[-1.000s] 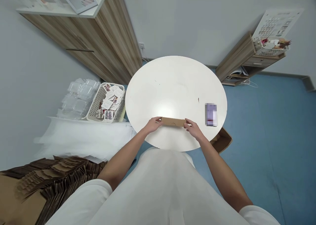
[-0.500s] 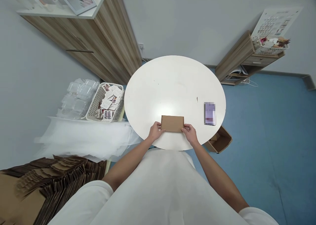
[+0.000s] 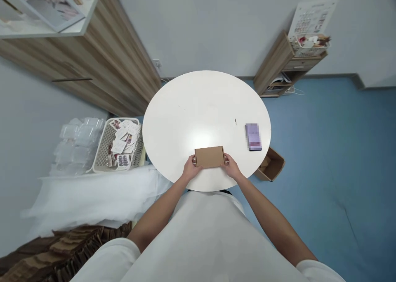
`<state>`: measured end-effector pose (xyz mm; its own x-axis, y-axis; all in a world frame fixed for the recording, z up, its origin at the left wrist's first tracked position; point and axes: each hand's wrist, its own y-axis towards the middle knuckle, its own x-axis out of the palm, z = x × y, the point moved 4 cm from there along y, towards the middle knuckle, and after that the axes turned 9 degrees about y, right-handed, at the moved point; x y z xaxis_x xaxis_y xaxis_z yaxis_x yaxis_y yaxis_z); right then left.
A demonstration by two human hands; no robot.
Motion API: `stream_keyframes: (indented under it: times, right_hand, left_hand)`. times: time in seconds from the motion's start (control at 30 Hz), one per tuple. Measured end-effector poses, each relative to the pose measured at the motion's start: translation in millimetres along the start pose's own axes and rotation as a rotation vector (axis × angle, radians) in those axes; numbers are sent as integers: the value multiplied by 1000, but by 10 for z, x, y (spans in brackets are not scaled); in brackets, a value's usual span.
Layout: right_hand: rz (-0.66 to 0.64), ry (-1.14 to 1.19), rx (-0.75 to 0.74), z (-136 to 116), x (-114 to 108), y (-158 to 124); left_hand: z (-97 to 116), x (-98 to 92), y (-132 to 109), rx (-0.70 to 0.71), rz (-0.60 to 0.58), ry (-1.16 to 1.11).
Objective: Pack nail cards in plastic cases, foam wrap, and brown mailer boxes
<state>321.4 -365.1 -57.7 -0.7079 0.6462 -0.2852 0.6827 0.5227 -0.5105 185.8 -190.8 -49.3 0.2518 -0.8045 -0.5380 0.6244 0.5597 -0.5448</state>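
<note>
A small brown cardboard box (image 3: 209,157), its lid closed, is held level near the front edge of a white oval table (image 3: 185,100). My left hand (image 3: 191,167) grips its left end, thumb on the near side and fingers behind the end. At the right end my right hand (image 3: 231,166) holds it the same way. Whether the box's underside touches the table cannot be made out. To the right on the table lies a purple item (image 3: 253,136), blurred by pixels.
Left of the table stand a white basket (image 3: 96,158) of printed cards, clear plastic cases (image 3: 77,143), white sheets (image 3: 99,197) and folded cardboard (image 3: 71,253). An open carton (image 3: 274,166) is on the floor at right. A wooden cabinet (image 3: 120,55) rises at back left, a shelf unit (image 3: 274,63) at back right.
The view has turned, so the surroundings are shifted and tilted. Both hands still hold the box, which now appears slightly tilted, with the fingers further round its ends.
</note>
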Motion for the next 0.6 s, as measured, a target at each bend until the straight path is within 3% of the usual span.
stream_keyframes:
  times: [0.27, 0.43, 0.6]
  right_hand:
    - [200, 161, 61, 38, -2, -351]
    - [417, 286, 93, 161, -265, -838]
    - [594, 289, 149, 349, -732, -1172]
  left_hand:
    - [33, 81, -31, 77, -84, 12]
    - [392, 290, -183, 210, -198, 55]
    - [868, 659, -304, 384, -325, 168]
